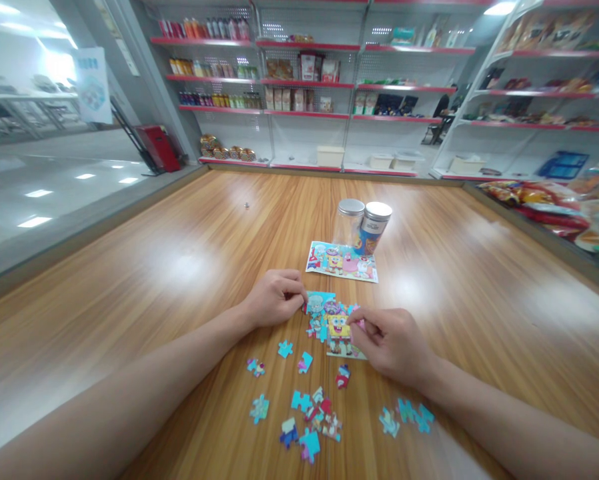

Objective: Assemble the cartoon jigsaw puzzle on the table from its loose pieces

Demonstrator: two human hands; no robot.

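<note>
A partly joined cartoon jigsaw lies on the wooden table between my hands. My left hand is curled, its fingertips pressed on the jigsaw's upper left edge. My right hand is closed in a pinch on a pink puzzle piece at the jigsaw's right edge. Several loose pieces lie scattered nearer to me, and a few more loose pieces sit under my right forearm.
A printed reference picture lies beyond the jigsaw. Behind it stand a clear lidded jar and a blue lidded tube. Shop shelves line the back wall. Snack packets pile at the table's right edge.
</note>
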